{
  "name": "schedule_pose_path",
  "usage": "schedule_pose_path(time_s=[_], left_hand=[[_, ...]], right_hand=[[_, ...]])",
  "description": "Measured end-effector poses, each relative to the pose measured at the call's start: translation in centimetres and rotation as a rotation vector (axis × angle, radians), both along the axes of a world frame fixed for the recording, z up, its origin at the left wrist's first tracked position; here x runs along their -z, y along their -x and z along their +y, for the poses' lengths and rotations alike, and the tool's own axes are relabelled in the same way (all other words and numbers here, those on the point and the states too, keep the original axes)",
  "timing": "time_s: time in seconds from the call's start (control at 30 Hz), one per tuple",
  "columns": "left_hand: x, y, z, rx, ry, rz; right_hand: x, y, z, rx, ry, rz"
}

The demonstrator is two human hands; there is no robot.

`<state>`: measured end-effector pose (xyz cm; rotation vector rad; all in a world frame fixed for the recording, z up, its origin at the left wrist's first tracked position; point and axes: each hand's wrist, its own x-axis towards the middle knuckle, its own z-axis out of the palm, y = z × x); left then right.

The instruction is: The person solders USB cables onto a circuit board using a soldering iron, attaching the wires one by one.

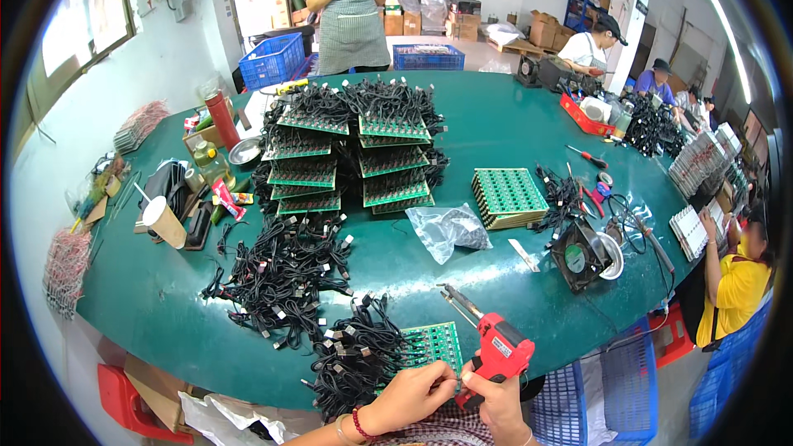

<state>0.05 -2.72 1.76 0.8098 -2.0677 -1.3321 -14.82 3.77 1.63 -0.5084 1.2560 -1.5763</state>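
A red and black soldering gun (505, 348) is gripped in my right hand (498, 403), its metal tip pointing up and left over the table. My left hand (417, 396) is close beside it, fingers pinched together at the near edge of a green circuit board panel (435, 342). Whatever those fingers hold is too small to make out. Black USB cables (357, 353) fan out from the panel's left side. A larger heap of the same cables (285, 272) lies farther left.
Stacked panels with cables (306, 173) rise mid-table, beside bare green boards (508, 196) and a plastic bag (448, 230). A small fan (578, 256) and a soldering iron (658, 248) lie right. A cup (163, 221) stands left. Other people work or stand around the table.
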Motion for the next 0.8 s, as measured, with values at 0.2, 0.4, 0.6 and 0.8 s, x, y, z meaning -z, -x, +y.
schedule_pose_path(time_s=[0.2, 0.4, 0.6, 0.8], left_hand=[[-3.7, -1.9, 0.7, -0.159, 0.313, -0.304], [0.3, -2.5, 2.5, -0.075, 0.450, -0.436], [2.3, -2.3, 2.3, -0.054, 0.480, -0.407], [2.3, -1.8, 1.2, -0.085, 0.291, -0.402]], right_hand=[[0.7, -0.4, 0.5, 0.020, 0.077, -0.099], [1.9, 0.1, 3.9, 0.063, -0.002, -0.294], [2.9, 0.4, 3.5, 0.092, 0.035, -0.366], [3.1, 1.2, 1.5, 0.070, 0.075, -0.313]])
